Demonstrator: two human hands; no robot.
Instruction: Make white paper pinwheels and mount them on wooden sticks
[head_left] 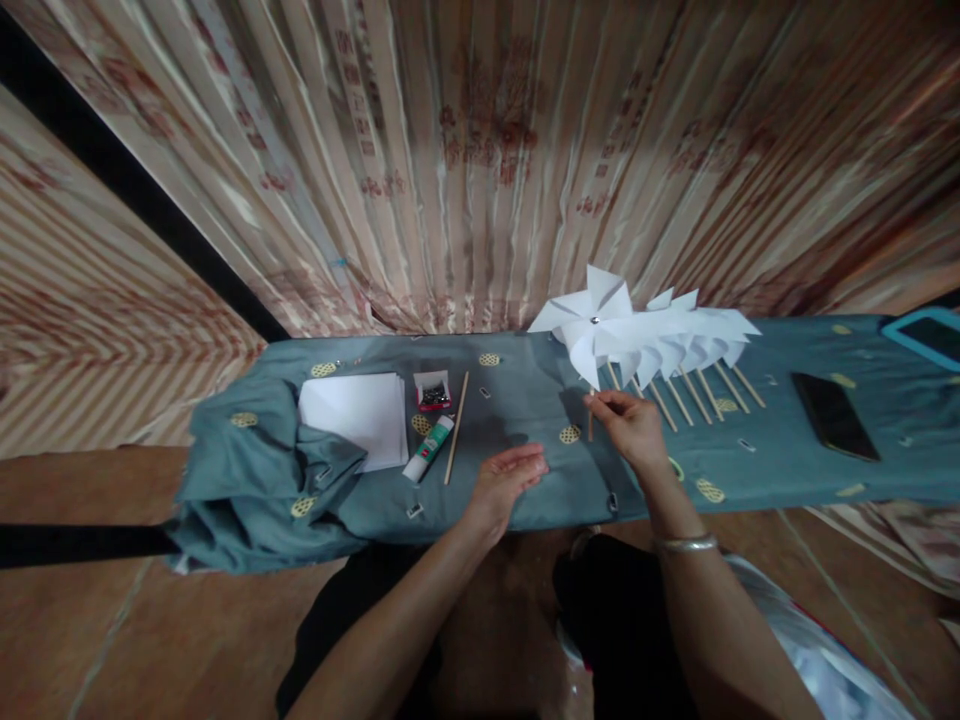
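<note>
My right hand (628, 424) pinches the wooden stick of a white paper pinwheel (609, 328), which has a small dark pin at its centre. This pinwheel is at the left end of a row of several white paper pinwheels (697, 325), their sticks pointing toward me. My left hand (510, 478) rests low over the cloth with fingers extended and nothing in it. To its left lie a loose wooden stick (456, 428), a green-and-white glue stick (429, 450) and a small open box of dark metal pins (433, 391).
A stack of white paper (356, 415) lies at the left, partly under a bunched fold of the grey-green cloth (255, 470). A dark phone (834, 416) and a blue-framed tablet-like thing (926, 337) lie at the right. A patterned curtain (480, 170) hangs behind the table.
</note>
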